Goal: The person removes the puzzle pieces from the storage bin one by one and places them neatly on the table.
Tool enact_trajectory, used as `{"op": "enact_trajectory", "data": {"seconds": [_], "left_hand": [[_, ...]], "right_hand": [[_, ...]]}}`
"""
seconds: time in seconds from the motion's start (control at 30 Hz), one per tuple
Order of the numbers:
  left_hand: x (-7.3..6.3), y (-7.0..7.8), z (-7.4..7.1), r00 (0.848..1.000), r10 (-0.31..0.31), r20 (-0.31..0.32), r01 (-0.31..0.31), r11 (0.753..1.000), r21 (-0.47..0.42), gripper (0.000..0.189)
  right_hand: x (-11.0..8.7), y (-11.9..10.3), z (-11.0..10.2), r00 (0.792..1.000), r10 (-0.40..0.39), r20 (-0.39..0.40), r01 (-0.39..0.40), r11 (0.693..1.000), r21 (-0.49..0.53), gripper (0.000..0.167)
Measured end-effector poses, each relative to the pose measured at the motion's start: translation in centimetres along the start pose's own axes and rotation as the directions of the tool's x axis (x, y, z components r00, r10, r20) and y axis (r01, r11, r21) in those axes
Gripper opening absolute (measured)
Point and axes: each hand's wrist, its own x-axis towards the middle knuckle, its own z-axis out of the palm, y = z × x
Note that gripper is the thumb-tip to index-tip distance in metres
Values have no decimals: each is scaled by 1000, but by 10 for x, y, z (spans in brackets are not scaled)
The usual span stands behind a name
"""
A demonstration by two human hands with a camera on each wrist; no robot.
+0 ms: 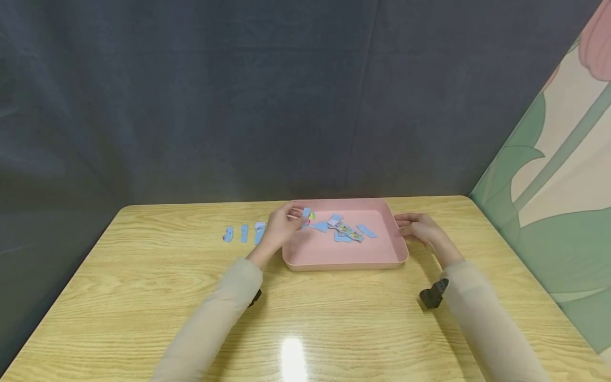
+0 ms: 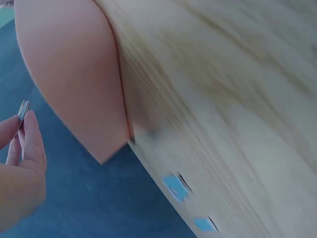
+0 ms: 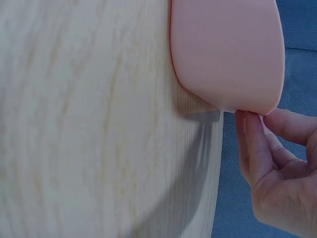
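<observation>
Touching, on the counter (image 1: 143, 281), the right wall of a pink tray (image 1: 329, 255), probably handling light and stiff, with a loosely spread right hand (image 1: 421, 229). Farther in, over the tray's left side, pinching a thin blue patterned piece (image 1: 306, 213), likely light, bendable and needing an edge hold, with a narrowed left hand (image 1: 280, 225).

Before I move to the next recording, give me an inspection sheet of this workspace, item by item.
Surface: wooden table, bright glare patch near the front.
Job's things: pink tray holding flat pieces; at least three blue pieces lie on the table left of it.
Clutter: nothing seen.
Hands: left hand pinches a patterned piece at the tray's left side; right hand grips the tray's right side.
Cables: nothing seen.
Surroundings: dark curtain behind, floral panel at right.
</observation>
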Motion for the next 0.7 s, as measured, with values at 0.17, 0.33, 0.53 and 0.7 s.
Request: {"op": "enact_trajectory", "data": {"seconds": [0.17, 0.33, 0.53, 0.7], "left_hand": [[-5, -6, -20, 999, -1, -35, 0, 1000, -16, 35], [-10, -13, -40, 997, -28, -73, 25, 999, -35, 34], [-13, -22, -64, 991, -55, -124, 54, 998, -14, 35], [-16, -30, -84, 985, -90, -147, 86, 996, -29, 37]], "right_hand": [[0, -1, 0, 1000, 3, -3, -3, 1000, -2, 60], [0, 0, 2, 1000, 6, -6, -6, 1000, 6, 60], [0, -1, 2, 1000, 18, -11, -17, 1000, 10, 59], [1, 0, 1, 999, 27, -17, -27, 1000, 6, 59]]}}
